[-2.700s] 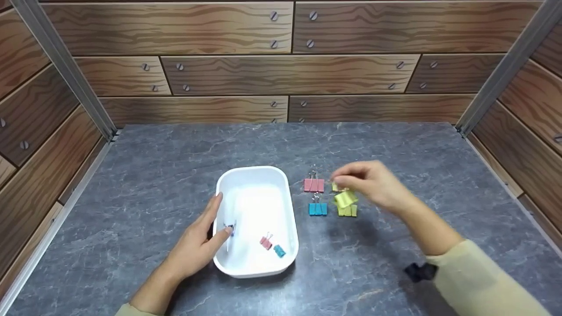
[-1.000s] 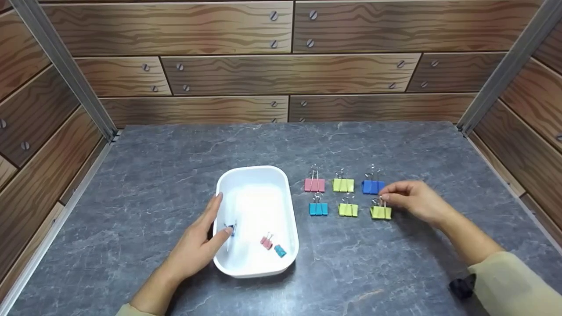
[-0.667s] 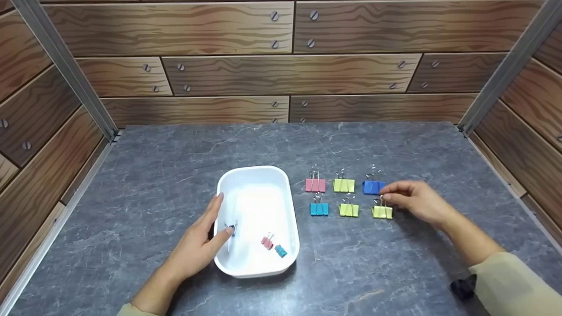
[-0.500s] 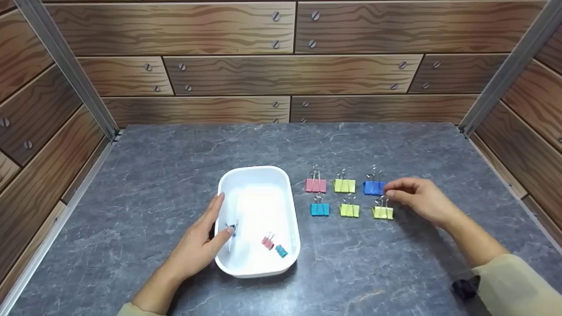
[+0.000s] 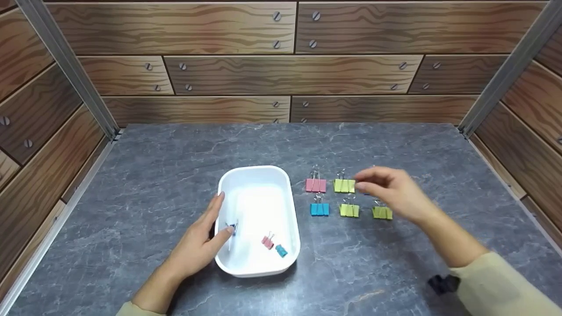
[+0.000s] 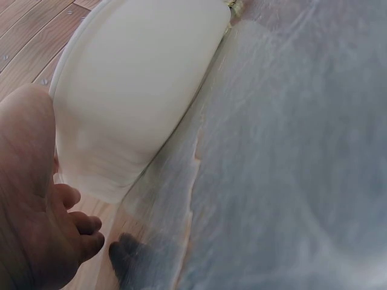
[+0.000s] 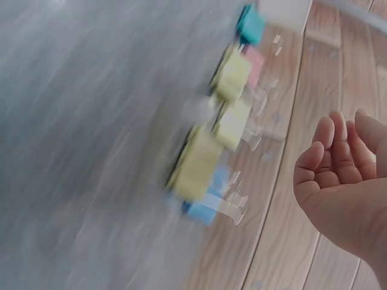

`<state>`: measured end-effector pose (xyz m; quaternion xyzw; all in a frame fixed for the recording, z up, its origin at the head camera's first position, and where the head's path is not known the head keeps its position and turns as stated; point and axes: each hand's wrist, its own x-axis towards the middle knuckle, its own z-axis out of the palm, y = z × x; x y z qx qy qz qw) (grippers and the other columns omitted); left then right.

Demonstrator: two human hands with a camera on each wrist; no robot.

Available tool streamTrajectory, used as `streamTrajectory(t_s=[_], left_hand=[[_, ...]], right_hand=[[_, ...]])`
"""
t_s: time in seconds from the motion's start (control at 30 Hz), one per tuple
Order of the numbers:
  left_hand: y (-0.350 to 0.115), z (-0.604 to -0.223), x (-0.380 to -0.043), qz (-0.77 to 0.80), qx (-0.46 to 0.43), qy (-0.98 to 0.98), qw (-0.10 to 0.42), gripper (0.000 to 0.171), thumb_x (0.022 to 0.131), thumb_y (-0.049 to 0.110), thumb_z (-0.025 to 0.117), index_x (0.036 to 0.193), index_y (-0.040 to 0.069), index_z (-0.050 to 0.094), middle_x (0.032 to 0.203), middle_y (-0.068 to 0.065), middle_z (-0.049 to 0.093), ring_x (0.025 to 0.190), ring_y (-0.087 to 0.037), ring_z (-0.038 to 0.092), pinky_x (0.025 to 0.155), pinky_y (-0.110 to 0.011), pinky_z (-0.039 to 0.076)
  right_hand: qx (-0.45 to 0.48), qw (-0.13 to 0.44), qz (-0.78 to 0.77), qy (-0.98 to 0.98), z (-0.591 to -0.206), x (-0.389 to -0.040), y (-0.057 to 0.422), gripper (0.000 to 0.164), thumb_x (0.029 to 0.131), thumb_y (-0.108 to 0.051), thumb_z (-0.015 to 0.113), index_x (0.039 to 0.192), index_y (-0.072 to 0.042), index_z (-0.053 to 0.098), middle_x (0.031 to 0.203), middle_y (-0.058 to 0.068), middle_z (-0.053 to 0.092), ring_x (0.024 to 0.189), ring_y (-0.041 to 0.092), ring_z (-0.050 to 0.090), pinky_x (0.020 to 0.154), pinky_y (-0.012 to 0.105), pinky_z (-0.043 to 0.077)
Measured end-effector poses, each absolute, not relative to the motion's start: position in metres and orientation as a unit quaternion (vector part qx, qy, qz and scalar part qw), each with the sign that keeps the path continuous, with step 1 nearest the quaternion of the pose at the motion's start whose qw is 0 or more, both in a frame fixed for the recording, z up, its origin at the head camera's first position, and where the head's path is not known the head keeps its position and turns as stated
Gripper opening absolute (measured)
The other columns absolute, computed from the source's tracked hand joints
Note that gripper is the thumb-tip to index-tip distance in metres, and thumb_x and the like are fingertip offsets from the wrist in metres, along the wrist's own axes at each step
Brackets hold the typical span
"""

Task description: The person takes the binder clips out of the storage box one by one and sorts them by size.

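The left hand grips the left edge of the white tray, thumb over the rim beside a small dark clip, with a small pink clip and a small teal clip towards the tray's near right corner. On the bench, between the tray's right edge and the bench's right edge, stand a large pink clip, far yellow clip and blue clip, with a large teal clip and two yellow clips nearer. The right hand, loosely bent and holding nothing, is just beside the far yellow clip.
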<state>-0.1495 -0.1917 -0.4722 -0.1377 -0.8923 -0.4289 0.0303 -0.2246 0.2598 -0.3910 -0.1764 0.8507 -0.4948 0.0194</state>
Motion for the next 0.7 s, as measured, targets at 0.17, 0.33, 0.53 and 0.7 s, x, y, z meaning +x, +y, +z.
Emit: streamTrajectory(t_s=[0.17,0.33,0.53,0.7], left_hand=[[-0.191,-0.471,-0.15,-0.422,-0.134,-0.896,0.031,0.08,0.106,0.04,0.063,0.171,0.02,0.022,0.174,-0.016,0.021,0.159,-0.033,0.024,0.125,-0.058,0.025],[-0.19,-0.47,-0.15,-0.423,-0.134,-0.896,0.033,0.08,0.106,0.039,0.064,0.171,0.018,0.023,0.176,-0.013,0.015,0.159,-0.036,0.022,0.124,-0.061,0.026],[-0.19,-0.47,-0.15,-0.427,-0.136,-0.893,0.036,0.081,0.106,0.039,0.065,0.171,0.02,0.022,0.178,-0.003,0.008,0.159,-0.035,0.02,0.124,-0.061,0.026],[-0.191,-0.471,-0.149,-0.421,-0.138,-0.896,0.04,0.081,0.106,0.041,0.065,0.171,0.019,0.022,0.178,-0.005,0.01,0.159,-0.033,0.021,0.125,-0.059,0.026]], right_hand=[[-0.215,0.041,-0.514,0.83,-0.387,-0.225,0.214,0.023,0.099,-0.017,0.078,0.118,-0.006,0.077,0.111,0.01,0.077,0.099,0.025,0.073,0.086,0.03,0.061],[-0.261,0.062,-0.528,0.806,-0.384,-0.226,0.166,0.023,0.099,-0.015,0.078,0.118,-0.004,0.077,0.113,0.012,0.077,0.101,0.024,0.073,0.088,0.033,0.061],[-0.309,0.091,-0.531,0.783,-0.386,-0.226,0.117,0.024,0.1,-0.013,0.075,0.121,-0.001,0.076,0.112,0.011,0.076,0.103,0.022,0.073,0.092,0.035,0.061],[-0.331,0.126,-0.533,0.768,-0.394,-0.232,0.086,0.025,0.1,-0.008,0.074,0.124,0.001,0.075,0.115,0.013,0.076,0.107,0.022,0.073,0.096,0.033,0.059]])
